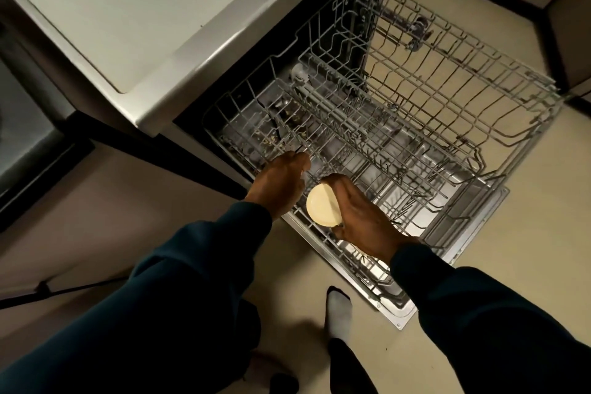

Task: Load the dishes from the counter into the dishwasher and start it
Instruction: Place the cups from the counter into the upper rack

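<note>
The dishwasher (377, 25) is seen standing open under the end of the pale worktop (96, 9), with its door (396, 313) folded flat above the floor. Two wire racks are drawn out: the upper rack (479, 80) hangs over the far side, and the lower rack (367, 150) sits over the door. Food scraps are visible on the tub floor beneath the lower rack's back left corner. A foot in a grey sock (339, 310) is planted on the floor just beside the door's near edge.

Both arms, in dark blue sleeves, are stretched forward and down. The left hand (278, 185) is laid on the lower rack's near left edge, fingertips touching the wires; whether a wire is gripped cannot be told. A small round cream dish (321, 206) is held on edge by the right hand (361, 217), fingers curled over it, at the rack's near left corner.
</note>
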